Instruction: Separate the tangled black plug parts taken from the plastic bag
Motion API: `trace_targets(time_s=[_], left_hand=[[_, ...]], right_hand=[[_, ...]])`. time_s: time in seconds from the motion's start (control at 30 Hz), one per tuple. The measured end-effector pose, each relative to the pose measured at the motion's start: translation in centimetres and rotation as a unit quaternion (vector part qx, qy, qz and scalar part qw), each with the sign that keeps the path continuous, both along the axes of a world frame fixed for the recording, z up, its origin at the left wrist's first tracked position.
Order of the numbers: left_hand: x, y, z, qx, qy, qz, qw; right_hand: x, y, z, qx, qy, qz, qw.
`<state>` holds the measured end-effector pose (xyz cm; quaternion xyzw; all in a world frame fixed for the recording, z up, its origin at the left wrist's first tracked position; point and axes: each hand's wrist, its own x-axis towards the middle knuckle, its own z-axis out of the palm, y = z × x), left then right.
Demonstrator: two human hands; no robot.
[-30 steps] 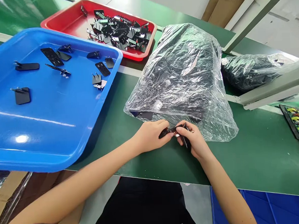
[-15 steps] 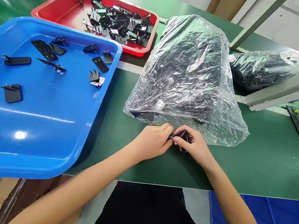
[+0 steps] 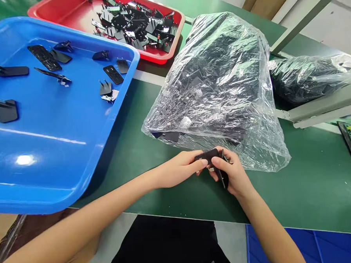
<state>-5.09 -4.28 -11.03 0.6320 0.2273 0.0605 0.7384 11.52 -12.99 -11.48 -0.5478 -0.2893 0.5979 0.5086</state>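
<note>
My left hand and my right hand meet above the green table, just in front of the plastic bag. Between them is a small black plastic casing, its broad face turned up. The left thumb presses on its near edge while the left fingers go underneath. My right hand is closed round the casing's right end, thumb on top. A flat dark part juts down from beside the right fingers; whether it joins the casing I cannot tell. A small pale piece shows below the casing.
A blue tray on the left holds several black pieces, some with prongs. Behind it, a red tray carries a heap of similar parts. A clear bag of black parts lies ahead. Another bag sits beyond a metal frame.
The casing has been turned so its broad face shows upward. My left thumb has moved onto it, and the flat dark part now points down by the right hand. The view has shifted slightly.
</note>
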Motion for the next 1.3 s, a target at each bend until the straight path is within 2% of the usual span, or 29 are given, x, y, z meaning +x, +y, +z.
trace_targets(time_s=[0.17, 0.27, 0.33, 0.4, 0.47, 0.5, 0.53, 0.6, 0.67, 0.77, 0.8, 0.87, 0.93, 1.03, 1.17, 1.23, 1.3], left_hand=[[0.3, 0.5, -0.8, -0.129, -0.023, 0.005, 0.991], [0.3, 0.6, -0.9, -0.116, 0.001, -0.015, 0.993], [0.2, 0.4, -0.6, -0.039, 0.009, 0.010, 0.999], [0.1, 0.1, -0.4, 0.105, 0.015, 0.060, 0.993], [0.0, -0.2, -0.4, 0.262, 0.023, 0.090, 0.960], [0.0, -0.4, -0.4, 0.317, 0.025, 0.093, 0.943], [0.0, -0.5, -0.5, 0.349, 0.025, 0.094, 0.932], [0.1, -0.7, -0.7, 0.351, 0.020, 0.103, 0.930], [0.3, -0.6, -0.8, 0.272, 0.016, 0.131, 0.953], [0.7, -0.3, -0.7, 0.020, -0.017, 0.179, 0.984], [0.7, -0.1, -0.7, -0.073, -0.038, 0.193, 0.978], [0.6, 0.3, -0.8, -0.229, -0.081, 0.218, 0.945], [0.4, 0.8, -0.8, -0.329, -0.102, 0.236, 0.909], [0.1, 1.0, -0.5, -0.401, -0.109, 0.245, 0.876], [0.1, 0.7, 0.1, -0.434, -0.126, 0.215, 0.866], [0.2, 0.3, 0.1, -0.451, -0.130, 0.189, 0.863], [0.3, -0.1, -0.1, -0.478, -0.125, 0.157, 0.855]], right_hand=[[0.0, 0.0, -0.2, 0.029, -0.025, -0.028, 0.999], [0.1, -0.1, -0.3, 0.076, -0.083, -0.011, 0.994], [0.1, 0.0, -0.3, 0.079, -0.091, -0.026, 0.992], [-0.1, 0.1, -0.4, 0.065, -0.060, -0.049, 0.995], [-0.3, 0.2, -0.6, 0.049, -0.034, -0.058, 0.997], [-0.4, 0.2, -0.7, 0.040, -0.028, -0.056, 0.997], [-0.5, 0.3, -0.7, 0.031, -0.026, -0.054, 0.998], [-0.7, 0.4, -0.8, 0.018, -0.019, -0.055, 0.998], [-0.8, 0.5, -0.8, 0.013, 0.006, -0.067, 0.998], [-0.5, 0.7, -0.7, -0.007, 0.071, -0.090, 0.993], [-0.3, 0.8, -0.6, -0.017, 0.098, -0.099, 0.990], [0.2, 1.0, -0.4, -0.030, 0.145, -0.119, 0.982], [0.6, 1.1, -0.2, -0.027, 0.168, -0.139, 0.976], [0.9, 1.1, -0.2, -0.020, 0.153, -0.141, 0.978], [0.6, 0.8, -0.2, -0.011, 0.109, -0.121, 0.987], [0.3, 0.6, 0.2, 0.041, 0.047, -0.159, 0.985], [-0.2, 0.7, 0.8, 0.121, -0.034, -0.214, 0.969]])
